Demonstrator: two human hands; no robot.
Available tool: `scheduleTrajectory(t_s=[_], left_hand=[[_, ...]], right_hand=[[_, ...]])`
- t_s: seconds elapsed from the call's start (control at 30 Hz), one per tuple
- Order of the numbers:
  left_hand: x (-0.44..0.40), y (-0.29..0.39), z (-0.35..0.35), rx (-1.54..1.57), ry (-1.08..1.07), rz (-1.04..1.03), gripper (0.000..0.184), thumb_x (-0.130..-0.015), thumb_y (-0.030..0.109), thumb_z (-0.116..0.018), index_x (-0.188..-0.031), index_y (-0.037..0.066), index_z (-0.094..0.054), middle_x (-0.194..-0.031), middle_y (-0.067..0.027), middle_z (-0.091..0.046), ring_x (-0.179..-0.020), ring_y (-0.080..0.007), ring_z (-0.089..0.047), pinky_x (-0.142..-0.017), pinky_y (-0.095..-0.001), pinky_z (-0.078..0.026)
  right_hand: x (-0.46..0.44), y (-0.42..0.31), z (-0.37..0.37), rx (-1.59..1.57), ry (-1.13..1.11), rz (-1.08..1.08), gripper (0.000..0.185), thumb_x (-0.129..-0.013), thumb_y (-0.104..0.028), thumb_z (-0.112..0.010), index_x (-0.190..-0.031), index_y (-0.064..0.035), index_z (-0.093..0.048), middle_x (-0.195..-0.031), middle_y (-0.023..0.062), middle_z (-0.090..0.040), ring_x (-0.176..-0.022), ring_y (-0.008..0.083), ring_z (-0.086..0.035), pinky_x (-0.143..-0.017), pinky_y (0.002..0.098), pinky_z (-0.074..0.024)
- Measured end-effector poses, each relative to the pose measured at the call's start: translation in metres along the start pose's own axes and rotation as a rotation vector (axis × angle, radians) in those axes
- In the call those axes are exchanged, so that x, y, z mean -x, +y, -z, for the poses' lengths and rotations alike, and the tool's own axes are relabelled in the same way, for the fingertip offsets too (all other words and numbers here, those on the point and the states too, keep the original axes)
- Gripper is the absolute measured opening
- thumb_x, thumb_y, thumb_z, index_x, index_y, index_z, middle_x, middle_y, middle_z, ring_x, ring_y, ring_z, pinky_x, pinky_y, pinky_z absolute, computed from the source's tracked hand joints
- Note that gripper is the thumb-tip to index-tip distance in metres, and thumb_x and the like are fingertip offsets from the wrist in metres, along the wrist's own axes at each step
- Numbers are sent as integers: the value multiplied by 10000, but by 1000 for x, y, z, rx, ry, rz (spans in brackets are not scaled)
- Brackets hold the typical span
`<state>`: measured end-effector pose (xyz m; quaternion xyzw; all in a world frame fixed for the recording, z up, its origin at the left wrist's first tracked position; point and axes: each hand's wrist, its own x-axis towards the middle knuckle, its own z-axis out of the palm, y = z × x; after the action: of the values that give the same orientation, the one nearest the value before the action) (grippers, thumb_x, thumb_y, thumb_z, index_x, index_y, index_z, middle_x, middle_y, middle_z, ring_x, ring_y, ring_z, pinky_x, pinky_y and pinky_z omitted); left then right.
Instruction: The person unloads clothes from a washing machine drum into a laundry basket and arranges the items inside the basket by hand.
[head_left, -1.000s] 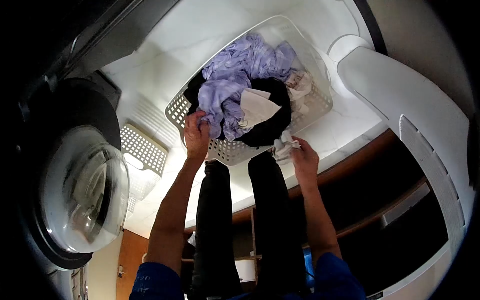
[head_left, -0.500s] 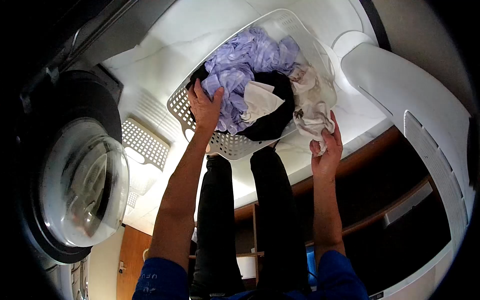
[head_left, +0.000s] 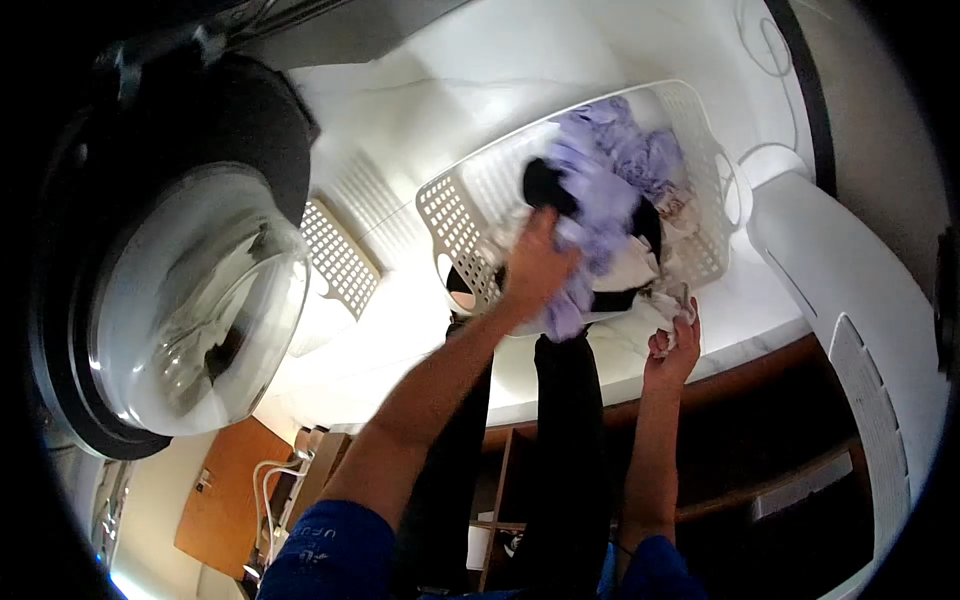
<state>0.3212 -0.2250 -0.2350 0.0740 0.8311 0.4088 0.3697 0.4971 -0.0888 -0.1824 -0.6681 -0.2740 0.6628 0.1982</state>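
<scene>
A white laundry basket (head_left: 458, 222) with perforated walls holds crumpled clothes. Lavender clothing (head_left: 605, 205) is bunched toward its right half, with a black garment (head_left: 545, 187) beside it and a cream cloth (head_left: 632, 264) lower down. My left hand (head_left: 540, 265) is inside the basket against the lavender and black clothing; motion blur hides how its fingers are set. At the near right corner, my right hand (head_left: 677, 348) is closed on a thin whitish cloth (head_left: 668, 305), which stretches over the rim from the pile.
On the left is a round clear appliance door (head_left: 190, 300) in a black ring. A second perforated basket (head_left: 340, 258) stands beside the laundry basket. A large white curved appliance (head_left: 835, 260) occupies the right, and dark open shelving (head_left: 760, 440) lies below.
My left hand has pushed across to the right, shifting the lavender and black clothes away from the basket's left side. My right hand keeps the whitish cloth. The camera view has turned.
</scene>
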Motion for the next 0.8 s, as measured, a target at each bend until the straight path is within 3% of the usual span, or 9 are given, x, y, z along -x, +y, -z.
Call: scheduleTrajectory(t_s=[0.1,0.23,0.33,0.43,0.47,0.5,0.6,0.8], left_hand=[[45,36,-16,-168,-96,-65,476,-679,146,-618,-1121,56,-468,-1159,-208,-449,-945,-411,-539,-793,-454,-468],[62,63,-20,-196,-238,-57,445,-687,178,-665,-1081,66,-494,-1109,-202,-450,-854,-370,-582,-680,-433,-506],[69,73,-17,-174,-260,-145,411,-683,176,-672,-1050,84,-510,-1112,-191,-439,-810,-349,-595,-635,-417,-516],[79,81,-17,-171,-293,-250,407,-671,135,-671,-1044,86,-516,-1100,-190,-431,-815,-342,-594,-644,-407,-521],[83,83,-18,-163,-318,-267,411,-666,124,-671,-1045,85,-516,-1091,-191,-431,-815,-341,-594,-643,-404,-522],[88,86,-17,-150,-231,-366,423,-658,106,-673,-1048,77,-511,-1062,-196,-430,-752,-304,-606,-598,-366,-527],[97,98,-16,-111,-323,-400,412,-658,97,-674,-1038,66,-516,-1046,-199,-434,-677,-265,-608,-540,-333,-523],[98,116,-20,-40,-247,-481,354,-686,94,-646,-1019,66,-531,-991,-179,-439,-624,-255,-596,-501,-330,-512]], right_hand=[[-4,10,6,58,-33,3,445,-819,-90,-476,-1259,-39,-438,-954,67,-579,-415,80,-355,-360,202,-302],[-2,11,-1,45,-11,-12,386,-827,-88,-485,-1208,-24,-485,-829,60,-555,-406,85,-299,-364,217,-266],[-4,10,5,137,-89,-16,361,-859,-139,-469,-1198,-16,-490,-914,91,-582,-501,131,-474,-439,237,-408],[-6,18,-2,-32,-85,10,353,-890,-186,-428,-1185,-1,-491,-1027,131,-586,-766,217,-605,-651,302,-523],[0,19,-2,-40,-94,-15,362,-902,-219,-411,-1186,-10,-492,-1014,115,-583,-846,217,-589,-705,308,-513],[3,19,-1,-40,-94,-28,360,-901,-217,-415,-1184,-9,-493,-1010,114,-584,-826,210,-583,-688,303,-507],[9,18,3,-33,-95,-28,354,-899,-210,-425,-1180,-6,-495,-1000,112,-587,-764,191,-565,-638,289,-489],[-2,20,16,1,-117,-12,343,-894,-195,-446,-1171,0,-499,-980,108,-592,-641,153,-529,-537,259,-453]])
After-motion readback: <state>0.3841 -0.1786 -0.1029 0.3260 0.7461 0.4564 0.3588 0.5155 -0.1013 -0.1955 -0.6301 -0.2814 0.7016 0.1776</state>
